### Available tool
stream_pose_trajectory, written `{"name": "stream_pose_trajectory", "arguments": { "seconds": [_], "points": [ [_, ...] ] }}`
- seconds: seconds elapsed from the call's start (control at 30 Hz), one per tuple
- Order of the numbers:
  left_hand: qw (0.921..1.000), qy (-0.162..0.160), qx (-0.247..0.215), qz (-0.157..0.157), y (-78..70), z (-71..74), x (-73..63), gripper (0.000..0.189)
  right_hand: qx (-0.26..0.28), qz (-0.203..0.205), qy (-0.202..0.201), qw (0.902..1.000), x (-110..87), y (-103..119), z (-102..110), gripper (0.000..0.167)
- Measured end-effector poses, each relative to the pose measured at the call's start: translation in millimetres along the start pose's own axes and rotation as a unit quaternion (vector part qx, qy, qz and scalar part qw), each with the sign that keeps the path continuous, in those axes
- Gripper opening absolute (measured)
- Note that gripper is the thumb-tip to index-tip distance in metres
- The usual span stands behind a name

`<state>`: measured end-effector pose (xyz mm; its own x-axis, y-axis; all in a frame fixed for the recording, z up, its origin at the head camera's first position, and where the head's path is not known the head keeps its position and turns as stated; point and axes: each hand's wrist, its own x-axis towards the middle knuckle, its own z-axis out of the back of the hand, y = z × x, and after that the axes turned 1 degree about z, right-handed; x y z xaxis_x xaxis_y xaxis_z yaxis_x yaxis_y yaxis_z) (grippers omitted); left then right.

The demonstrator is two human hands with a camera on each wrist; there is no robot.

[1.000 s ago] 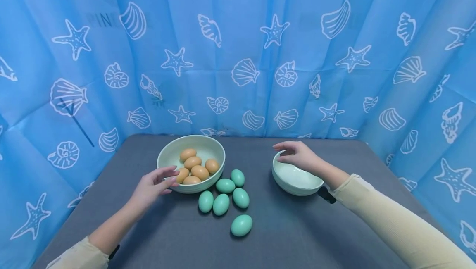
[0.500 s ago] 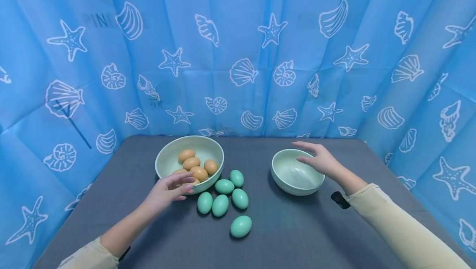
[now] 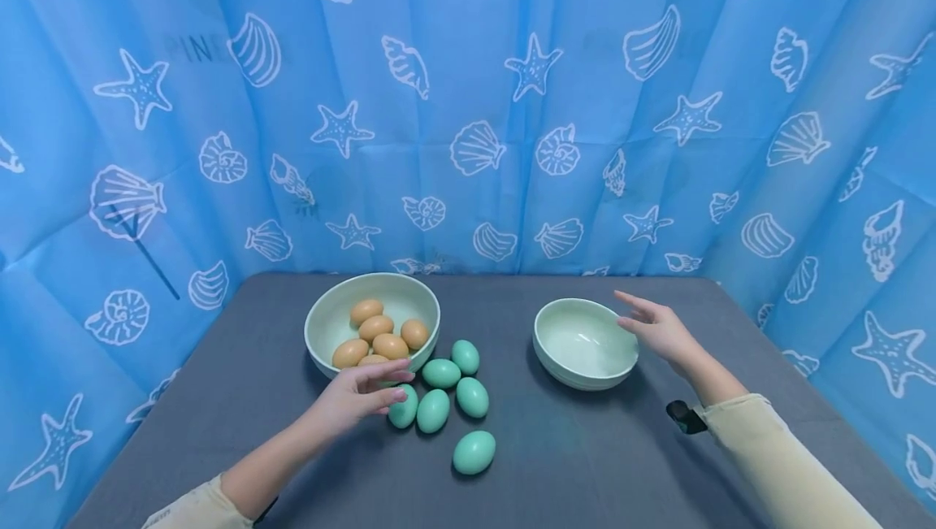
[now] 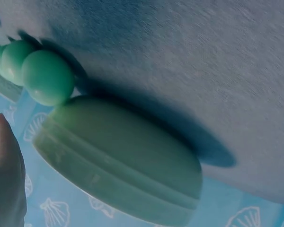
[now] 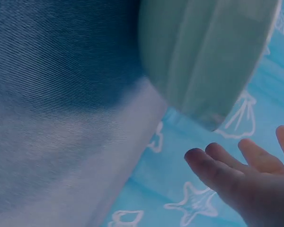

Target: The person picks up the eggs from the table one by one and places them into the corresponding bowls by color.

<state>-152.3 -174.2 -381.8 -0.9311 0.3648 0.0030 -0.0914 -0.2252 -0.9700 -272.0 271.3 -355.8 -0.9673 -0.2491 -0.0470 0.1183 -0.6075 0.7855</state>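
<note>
Several brown eggs lie in the larger pale green bowl on the left. In front of its near rim hovers my left hand, fingers extended and holding nothing. The fingertips partly cover one of several green eggs grouped on the table right of that bowl. My right hand is beside the right rim of a smaller pale green bowl, with its fingers spread and nothing in them. In the right wrist view, a gap shows between those fingers and the bowl's side.
One green egg lies apart, nearer the front. A dark grey cloth covers the table. Behind it hangs a blue curtain with white shell and starfish prints.
My left hand has moved right, from the large bowl's left side toward the green eggs. The right hand has drawn back rightward from above the small bowl. Bowls and eggs stay put.
</note>
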Motion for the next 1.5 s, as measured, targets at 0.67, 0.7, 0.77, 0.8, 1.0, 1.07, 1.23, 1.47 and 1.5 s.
{"name": "stream_pose_trajectory", "arguments": {
  "seconds": [0.67,0.7,0.77,0.8,1.0,1.07,1.23,1.47,1.5],
  "points": [
    [0.9923,0.108,-0.061,-0.010,14.3,-40.2,12.5,0.052,0.222,-0.086,-0.003,0.9712,-5.2,-46,-15,0.060],
    [0.9913,0.114,-0.065,-0.008,15.2,-42.4,12.2,0.052,0.226,-0.087,-0.004,0.9703,-5.4,-47,-15,0.060],
    [0.9905,0.120,-0.066,-0.003,17.2,-46.8,11.7,0.051,0.233,-0.088,-0.006,0.9685,-5.7,-48,-16,0.059],
    [0.9903,0.122,-0.065,0.002,18.1,-48.9,11.4,0.051,0.237,-0.086,-0.005,0.9677,-5.7,-48,-17,0.059],
    [0.9895,0.130,-0.053,0.036,20.5,-60.6,11.9,0.050,0.268,-0.072,0.011,0.9605,-5.8,-50,-18,0.056],
    [0.9884,0.137,-0.050,0.042,20.1,-63.4,12.9,0.050,0.277,-0.072,0.016,0.9580,-6.2,-50,-18,0.056],
    [0.9878,0.141,-0.042,0.051,18.9,-66.8,15.9,0.050,0.294,-0.078,0.021,0.9523,-5.7,-51,-16,0.055],
    [0.9860,0.156,-0.045,0.039,21.5,-72.3,20.4,0.052,0.307,-0.078,0.025,0.9482,-3.9,-50,-13,0.057],
    [0.9861,0.156,-0.045,0.036,22.1,-72.9,20.9,0.052,0.307,-0.076,0.027,0.9482,-3.8,-50,-13,0.057]
  ]
}}
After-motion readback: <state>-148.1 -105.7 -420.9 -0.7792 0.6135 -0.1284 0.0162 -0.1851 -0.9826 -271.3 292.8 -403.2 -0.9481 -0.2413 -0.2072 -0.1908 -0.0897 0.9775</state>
